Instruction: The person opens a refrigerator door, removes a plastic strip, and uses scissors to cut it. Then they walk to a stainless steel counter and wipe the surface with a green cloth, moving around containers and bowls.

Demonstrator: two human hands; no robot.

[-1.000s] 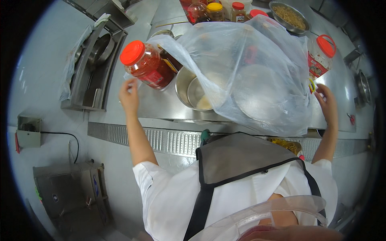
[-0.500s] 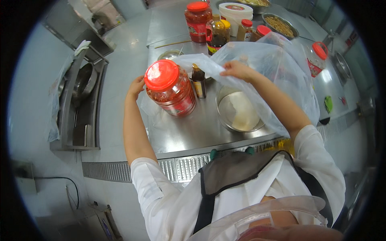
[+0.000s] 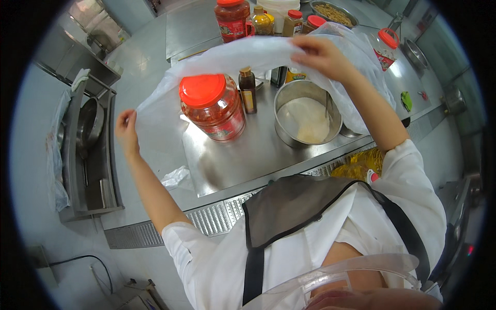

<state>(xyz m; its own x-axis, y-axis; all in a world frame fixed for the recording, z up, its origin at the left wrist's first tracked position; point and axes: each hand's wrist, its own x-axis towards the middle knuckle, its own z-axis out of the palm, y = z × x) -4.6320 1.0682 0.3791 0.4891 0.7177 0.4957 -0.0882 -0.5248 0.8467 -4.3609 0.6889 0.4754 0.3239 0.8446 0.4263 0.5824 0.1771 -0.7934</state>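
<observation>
I take the big red-lidded jar (image 3: 213, 107) as my reference; it stands upright on the steel tabletop (image 3: 243, 157), filled with a red-orange paste.

Far to the left of the jar, off the tabletop, a steel sink unit (image 3: 88, 150) holds a round pan, with a cloth draped on its upper edge. Between that unit and the jar I see my left hand (image 3: 125, 125), raised, fingers (image 3: 130, 114) pinched together on the left edge of a large translucent plastic bag (image 3: 248, 54). The bag is stretched in the air from that hand, passing behind and above the jar, across to the right. A crumpled scrap of clear plastic (image 3: 175, 176) lies at the tabletop's near-left edge, below and left of the jar.

Just right of the jar stands a small dark sauce bottle (image 3: 248, 90), upright, close to the jar; I cannot tell whether they touch. Further right sits a round steel pot (image 3: 307, 120) with a pale liquid inside. Above the pot, my right hand (image 3: 323, 54) grips the bag's upper edge, fingers (image 3: 305, 41) closed on the film; the rest of the bag hangs down to the right of the pot.

Behind the jar, at the back of the tabletop, stand another red-lidded jar (image 3: 232, 18) and several smaller condiment bottles (image 3: 293, 20). Far right of the jar is a clear container with a red lid (image 3: 385, 46).
</observation>
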